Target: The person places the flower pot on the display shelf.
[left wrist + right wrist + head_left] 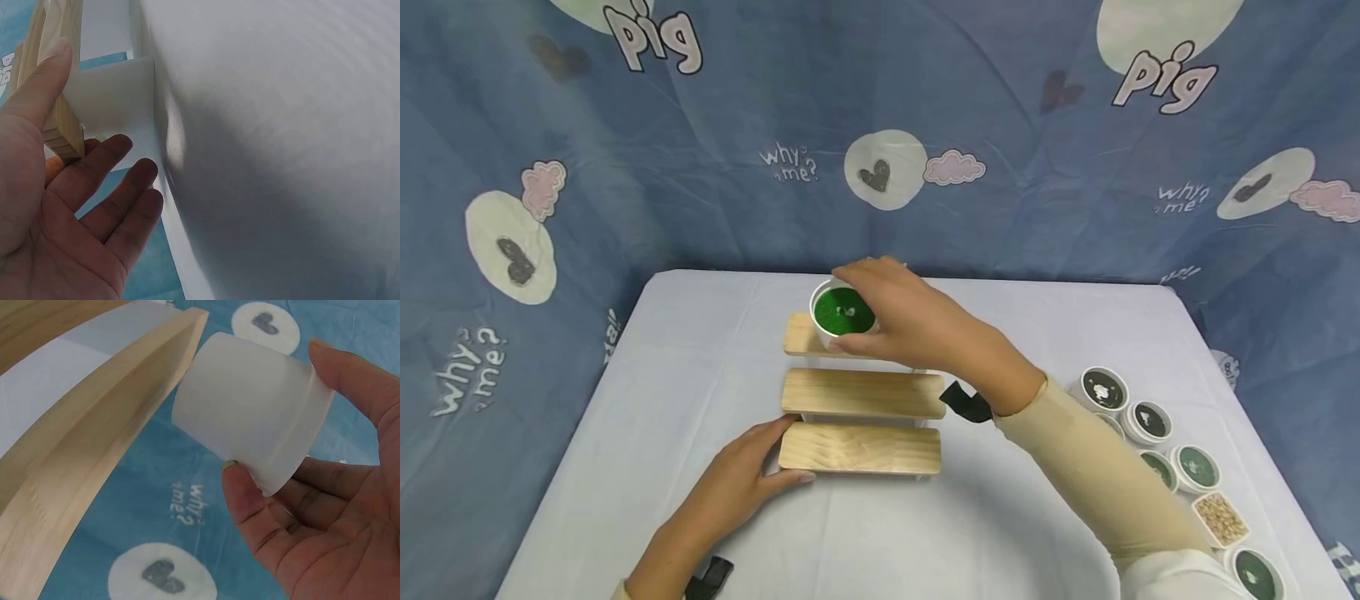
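Note:
A three-tier wooden stand [861, 448] with pale boards stands mid-table. My left hand [741, 467] grips the left end of its front board, thumb along the near side and forefinger at the far side. In the left wrist view the other fingers of the left hand [94, 200] spread loosely beside the white support [115, 103]. My right hand [917, 312] holds a white cup [244, 403] by its rim, between thumb and fingers. Its green filling [844, 311] has a small pale bit at the centre. The cup overlaps the rear board [802, 335] in the head view.
On the right of the white-covered table [715, 333] stand several white cups with dark filling [1103, 389] or green filling [1197, 467]. Among them is a square dish of pale bits [1221, 519]. A blue printed cloth [760, 225] hangs behind the table.

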Tool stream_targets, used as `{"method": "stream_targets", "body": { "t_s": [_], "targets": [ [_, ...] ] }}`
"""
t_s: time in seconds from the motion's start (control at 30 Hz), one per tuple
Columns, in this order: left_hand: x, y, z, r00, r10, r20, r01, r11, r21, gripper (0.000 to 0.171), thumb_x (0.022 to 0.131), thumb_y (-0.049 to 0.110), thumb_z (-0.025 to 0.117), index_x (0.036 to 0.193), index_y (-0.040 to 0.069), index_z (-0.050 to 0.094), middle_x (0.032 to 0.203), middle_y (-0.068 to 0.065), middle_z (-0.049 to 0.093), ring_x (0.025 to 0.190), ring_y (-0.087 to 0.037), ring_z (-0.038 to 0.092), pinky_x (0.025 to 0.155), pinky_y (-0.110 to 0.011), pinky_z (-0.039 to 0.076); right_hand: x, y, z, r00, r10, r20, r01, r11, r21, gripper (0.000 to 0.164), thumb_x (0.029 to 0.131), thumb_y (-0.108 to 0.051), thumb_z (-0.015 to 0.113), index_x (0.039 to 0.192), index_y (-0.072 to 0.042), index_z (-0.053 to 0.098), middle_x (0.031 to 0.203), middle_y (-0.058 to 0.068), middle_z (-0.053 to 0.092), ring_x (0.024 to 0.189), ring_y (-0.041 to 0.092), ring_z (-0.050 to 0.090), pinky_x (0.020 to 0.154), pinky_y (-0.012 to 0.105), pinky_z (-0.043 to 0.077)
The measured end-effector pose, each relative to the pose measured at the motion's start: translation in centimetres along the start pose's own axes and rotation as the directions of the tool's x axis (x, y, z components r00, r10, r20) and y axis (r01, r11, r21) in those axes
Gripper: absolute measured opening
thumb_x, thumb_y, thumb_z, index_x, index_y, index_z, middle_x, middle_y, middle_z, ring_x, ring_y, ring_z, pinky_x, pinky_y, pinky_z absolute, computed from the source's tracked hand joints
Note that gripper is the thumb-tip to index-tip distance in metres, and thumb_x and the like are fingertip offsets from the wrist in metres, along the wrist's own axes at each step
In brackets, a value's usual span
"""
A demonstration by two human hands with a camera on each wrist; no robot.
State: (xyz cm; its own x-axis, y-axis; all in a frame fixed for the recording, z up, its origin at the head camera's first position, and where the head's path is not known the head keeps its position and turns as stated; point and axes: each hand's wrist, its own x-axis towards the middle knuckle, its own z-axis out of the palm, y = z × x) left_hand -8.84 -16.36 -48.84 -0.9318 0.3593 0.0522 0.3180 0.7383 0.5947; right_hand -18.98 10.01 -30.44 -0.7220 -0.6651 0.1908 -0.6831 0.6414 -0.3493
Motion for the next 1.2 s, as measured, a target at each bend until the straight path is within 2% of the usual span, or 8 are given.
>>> {"method": "stream_targets", "body": {
  "t_s": [0.23, 0.53, 0.77, 0.97, 1.2],
  "targets": [
    [0.2, 0.1, -0.1, 1.0, -0.005, 0.003, 0.005, 1.0, -0.01, 0.083, 0.076, 0.065, 0.067, 0.141, 0.018, 0.048, 0.133, -0.004, 0.056, 0.123, -0.026, 0.052, 0.098, -0.049, 0.044, 1.8, -0.7, 0.3, 0.997, 0.04, 0.06, -0.039, 0.999, -0.023, 0.077, 0.085, -0.05, 0.069, 0.143, -0.006, 0.043, 0.137, 0.003, 0.05, 0.125, 0.019, 0.041, 0.096, 0.028, 0.041],
    [0.2, 0.2, -0.2, 1.0, -0.023, 0.016, 0.024, 1.0, -0.011, 0.083, 0.075, 0.063, 0.07, 0.141, 0.017, 0.048, 0.133, -0.006, 0.056, 0.123, -0.027, 0.052, 0.098, -0.05, 0.044, 3.3, -1.1, 1.4, 0.996, 0.047, 0.071, -0.044, 0.998, -0.037, 0.077, 0.085, -0.048, 0.069, 0.144, -0.008, 0.041, 0.138, 0.0, 0.049, 0.124, 0.016, 0.04, 0.094, 0.021, 0.039],
    [0.2, -0.1, -0.1, 1.0, 0.01, -0.009, -0.01, 1.0, -0.012, 0.081, 0.075, 0.06, 0.072, 0.14, 0.018, 0.049, 0.132, -0.003, 0.057, 0.122, -0.025, 0.053, 0.097, -0.048, 0.044, 3.9, -1.6, 2.0, 0.995, 0.048, 0.091, -0.044, 0.998, -0.049, 0.081, 0.085, -0.051, 0.069, 0.146, -0.008, 0.039, 0.141, 0.001, 0.046, 0.127, 0.016, 0.039, 0.101, 0.024, 0.036],
    [0.2, -0.2, 0.2, 1.0, 0.006, -0.006, -0.006, 1.0, -0.019, 0.081, 0.075, 0.061, 0.071, 0.141, 0.019, 0.049, 0.132, -0.002, 0.057, 0.123, -0.025, 0.052, 0.098, -0.048, 0.044, 4.2, -1.7, 2.4, 0.994, 0.054, 0.093, -0.049, 0.997, -0.061, 0.083, 0.084, -0.052, 0.069, 0.147, -0.008, 0.038, 0.142, 0.001, 0.046, 0.125, 0.015, 0.039, 0.099, 0.023, 0.037],
    [0.0, -0.1, 0.1, 1.0, 0.014, -0.022, -0.014, 1.0, -0.013, 0.081, 0.075, 0.06, 0.072, 0.14, 0.018, 0.049, 0.132, -0.003, 0.057, 0.122, -0.025, 0.053, 0.097, -0.047, 0.045, 4.5, -1.7, 2.8, 0.995, 0.056, 0.078, -0.051, 0.997, -0.062, 0.084, 0.084, -0.053, 0.068, 0.148, -0.009, 0.036, 0.143, 0.001, 0.045, 0.126, 0.014, 0.039, 0.103, 0.024, 0.035]
  ]
}}
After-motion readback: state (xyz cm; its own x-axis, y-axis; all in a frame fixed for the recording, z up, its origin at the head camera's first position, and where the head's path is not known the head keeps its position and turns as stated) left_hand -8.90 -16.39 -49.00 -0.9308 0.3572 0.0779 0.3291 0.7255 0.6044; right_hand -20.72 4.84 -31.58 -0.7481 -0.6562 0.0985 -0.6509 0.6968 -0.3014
